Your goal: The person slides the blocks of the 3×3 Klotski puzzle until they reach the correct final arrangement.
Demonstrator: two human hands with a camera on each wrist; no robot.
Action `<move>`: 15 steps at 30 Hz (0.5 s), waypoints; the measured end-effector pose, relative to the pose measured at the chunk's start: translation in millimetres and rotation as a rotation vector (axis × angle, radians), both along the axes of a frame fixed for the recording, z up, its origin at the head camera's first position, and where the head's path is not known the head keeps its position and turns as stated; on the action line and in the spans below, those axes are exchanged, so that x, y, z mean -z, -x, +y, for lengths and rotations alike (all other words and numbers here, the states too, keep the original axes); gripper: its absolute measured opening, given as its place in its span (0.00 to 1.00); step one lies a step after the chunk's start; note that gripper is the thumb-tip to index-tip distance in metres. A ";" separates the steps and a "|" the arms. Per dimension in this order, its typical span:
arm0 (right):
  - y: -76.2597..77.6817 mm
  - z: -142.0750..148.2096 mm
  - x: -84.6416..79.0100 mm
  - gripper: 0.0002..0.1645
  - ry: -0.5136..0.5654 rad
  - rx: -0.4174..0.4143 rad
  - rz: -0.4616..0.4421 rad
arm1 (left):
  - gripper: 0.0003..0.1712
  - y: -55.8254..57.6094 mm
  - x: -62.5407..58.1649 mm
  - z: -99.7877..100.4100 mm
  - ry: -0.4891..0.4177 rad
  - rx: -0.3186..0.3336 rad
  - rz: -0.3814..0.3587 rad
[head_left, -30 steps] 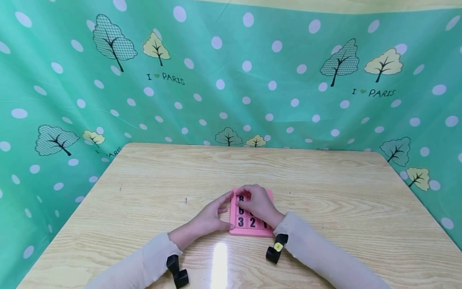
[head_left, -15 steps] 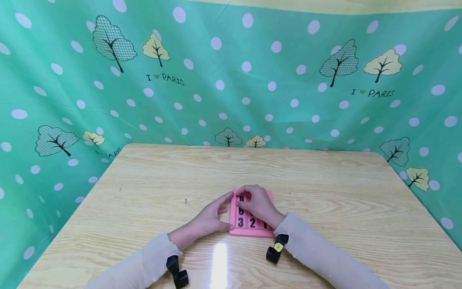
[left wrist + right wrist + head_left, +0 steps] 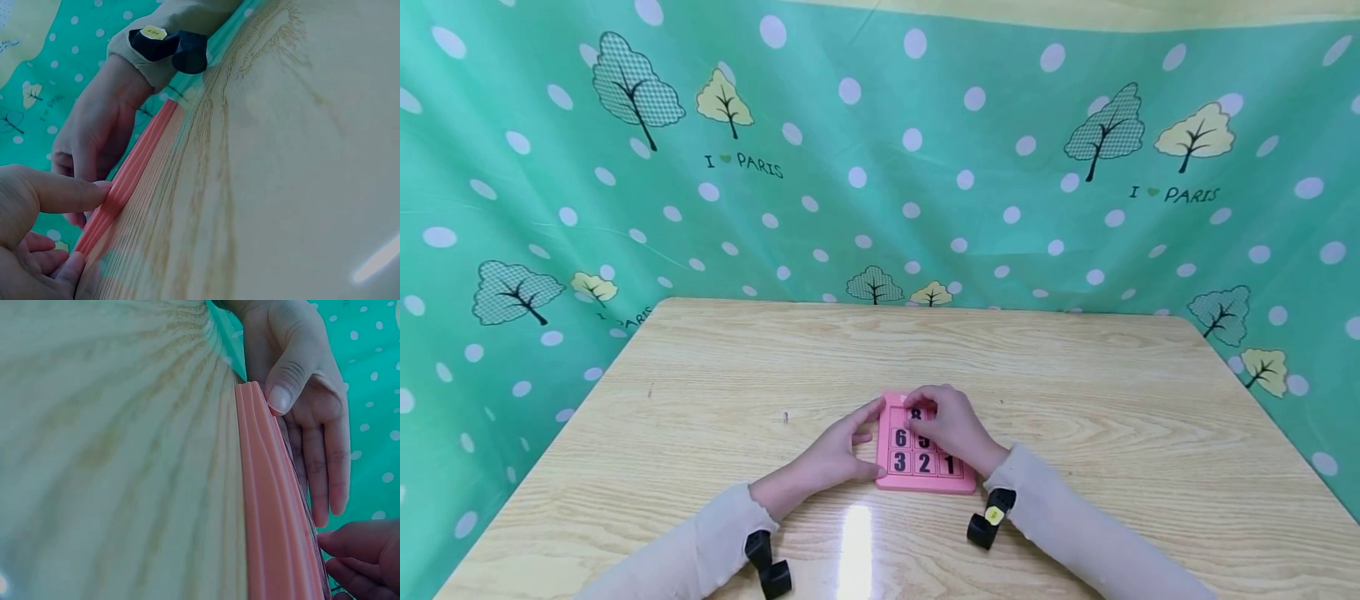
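Pink puzzle (image 3: pixel 913 452) lies beneath right fingers (image 3: pixel 928 391) and against left fingers (image 3: pixel 868 411).

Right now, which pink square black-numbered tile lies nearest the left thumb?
The pink square tile numbered 3, bottom left; every other, even tile 2 and tile 6, lies farther off.
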State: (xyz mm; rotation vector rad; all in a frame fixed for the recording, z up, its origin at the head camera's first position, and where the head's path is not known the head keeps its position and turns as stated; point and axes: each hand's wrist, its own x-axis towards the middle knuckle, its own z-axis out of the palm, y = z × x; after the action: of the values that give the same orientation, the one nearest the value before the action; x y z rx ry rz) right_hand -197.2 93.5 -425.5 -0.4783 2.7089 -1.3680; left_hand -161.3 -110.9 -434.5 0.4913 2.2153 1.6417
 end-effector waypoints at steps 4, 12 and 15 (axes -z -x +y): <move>-1.3 5.5 0.2 0.13 0.008 0.010 -0.005 | 0.56 0.0 -0.5 0.5 -0.016 0.000 0.001; -3.2 11.7 -0.7 0.12 0.005 0.011 -0.017 | 0.56 -1.2 -2.1 1.2 0.002 -0.007 0.004; -3.6 12.2 -1.5 0.12 -0.001 0.018 -0.020 | 0.56 -0.7 -1.7 1.3 -0.002 -0.005 0.005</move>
State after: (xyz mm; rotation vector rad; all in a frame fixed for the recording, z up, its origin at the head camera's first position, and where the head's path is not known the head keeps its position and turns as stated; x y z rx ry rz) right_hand -193.7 105.7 -424.1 -0.4392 2.7038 -1.3686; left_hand -160.6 -109.6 -432.8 0.4906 2.2209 1.6468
